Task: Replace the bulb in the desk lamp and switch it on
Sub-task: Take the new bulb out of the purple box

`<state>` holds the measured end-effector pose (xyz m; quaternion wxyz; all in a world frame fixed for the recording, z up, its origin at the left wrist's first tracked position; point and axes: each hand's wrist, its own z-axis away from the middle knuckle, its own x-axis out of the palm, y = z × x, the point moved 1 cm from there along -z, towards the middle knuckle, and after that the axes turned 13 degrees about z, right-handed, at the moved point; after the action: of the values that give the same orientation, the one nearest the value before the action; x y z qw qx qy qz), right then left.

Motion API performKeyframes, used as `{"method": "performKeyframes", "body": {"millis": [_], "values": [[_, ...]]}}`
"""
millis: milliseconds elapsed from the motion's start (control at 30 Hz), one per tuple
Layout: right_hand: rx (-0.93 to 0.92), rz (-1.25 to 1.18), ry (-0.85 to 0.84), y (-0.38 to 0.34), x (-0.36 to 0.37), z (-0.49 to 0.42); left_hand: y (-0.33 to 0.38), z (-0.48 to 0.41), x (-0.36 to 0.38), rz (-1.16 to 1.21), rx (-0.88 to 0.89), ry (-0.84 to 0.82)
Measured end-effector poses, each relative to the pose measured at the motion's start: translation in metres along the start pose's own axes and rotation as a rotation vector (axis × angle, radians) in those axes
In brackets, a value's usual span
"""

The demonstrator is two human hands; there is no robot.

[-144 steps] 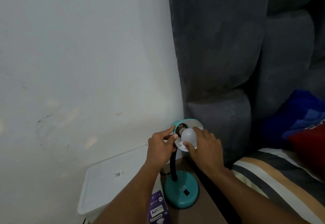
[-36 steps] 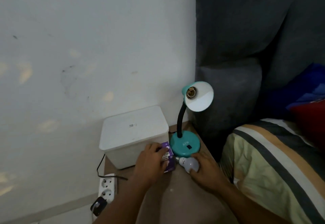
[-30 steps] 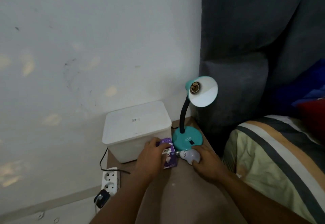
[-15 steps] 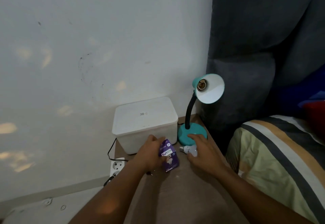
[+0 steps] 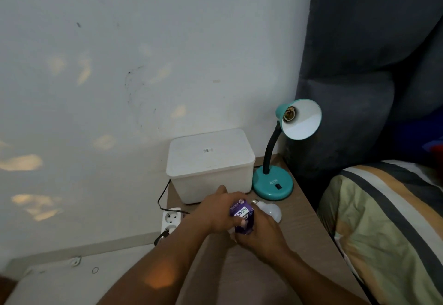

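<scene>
A teal desk lamp (image 5: 273,186) stands at the back of the brown side table (image 5: 302,228). Its shade (image 5: 302,122) faces me and its socket (image 5: 288,115) is bare. A white bulb (image 5: 271,210) lies loose on the table in front of the lamp base. Both hands hold a purple bulb box (image 5: 242,216) just left of that bulb. My left hand (image 5: 217,211) grips the box from the left. My right hand (image 5: 259,233) grips its near end from below.
A white lidded plastic box (image 5: 211,161) sits left of the lamp against the wall. A white power strip (image 5: 170,219) with a black plug lies beside the table's left edge. A striped pillow (image 5: 383,221) and dark padded headboard (image 5: 359,89) are on the right.
My right hand let go of the white bulb, which now lies on the table, and moved left onto the purple box. My left hand lifted the box a little towards me.
</scene>
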<state>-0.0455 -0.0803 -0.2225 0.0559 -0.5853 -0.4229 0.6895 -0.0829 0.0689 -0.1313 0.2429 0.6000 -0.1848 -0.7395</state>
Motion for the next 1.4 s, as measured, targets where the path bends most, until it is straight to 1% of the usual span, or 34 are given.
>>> {"method": "performKeyframes", "body": {"millis": [167, 300, 400, 467, 600, 667, 733, 767, 833, 900, 933, 967, 1033, 1100, 1133, 1233, 1267, 1333, 1400], "values": [[-0.005, 0.023, -0.015, 0.004, -0.002, -0.001, 0.0, -0.003, -0.002, 0.035, 0.026, 0.061], [0.021, 0.047, -0.034, 0.002, -0.002, -0.002, 0.002, -0.003, -0.004, -0.043, 0.063, 0.103], [0.049, 0.067, -0.037, 0.004, -0.001, -0.002, 0.003, -0.004, -0.007, -0.122, 0.098, 0.202], [0.068, 0.073, -0.035, 0.004, -0.001, -0.002, 0.002, -0.002, -0.007, -0.127, 0.099, 0.272], [0.109, 0.083, -0.038, 0.004, 0.004, 0.001, -0.007, 0.007, -0.005, 0.033, -0.035, 0.554], [0.115, 0.092, -0.03, 0.004, 0.008, 0.002, -0.012, 0.01, 0.001, 0.05, -0.07, 0.604], [0.127, 0.075, -0.022, 0.003, 0.01, 0.003, -0.015, 0.012, 0.008, 0.05, -0.068, 0.607], [0.135, 0.057, -0.015, 0.002, 0.009, 0.002, -0.016, 0.013, 0.013, 0.025, -0.042, 0.581], [0.124, 0.019, -0.002, 0.004, 0.01, 0.001, -0.021, 0.013, 0.022, 0.057, 0.015, 0.456], [0.099, -0.026, -0.017, 0.004, 0.006, 0.002, -0.026, 0.015, 0.026, 0.188, -0.026, 0.265], [0.095, -0.072, -0.052, 0.004, 0.001, 0.002, -0.028, 0.015, 0.027, 0.219, -0.05, 0.196], [0.095, -0.134, -0.11, 0.003, -0.006, 0.003, -0.031, 0.015, 0.027, 0.22, -0.056, 0.164], [0.12, -0.253, -0.268, 0.004, -0.027, 0.004, -0.033, 0.014, 0.027, 0.225, -0.033, 0.178], [0.195, -0.323, -0.374, 0.003, -0.053, 0.003, -0.033, 0.012, 0.027, 0.275, -0.011, 0.209], [0.22, -0.337, -0.367, 0.001, -0.065, 0.001, -0.032, 0.01, 0.026, 0.323, -0.008, 0.219], [0.216, -0.338, -0.227, -0.007, -0.086, -0.015, -0.031, 0.007, 0.024, 0.466, 0.012, 0.258], [0.203, -0.346, -0.215, -0.013, -0.088, -0.02, -0.031, 0.008, 0.023, 0.504, 0.015, 0.277], [0.143, -0.284, -0.23, -0.025, -0.085, -0.031, -0.033, 0.009, 0.022, 0.554, 0.005, 0.31], [0.066, -0.132, -0.272, -0.036, -0.074, -0.038, -0.036, 0.009, 0.022, 0.589, -0.007, 0.329]]}}
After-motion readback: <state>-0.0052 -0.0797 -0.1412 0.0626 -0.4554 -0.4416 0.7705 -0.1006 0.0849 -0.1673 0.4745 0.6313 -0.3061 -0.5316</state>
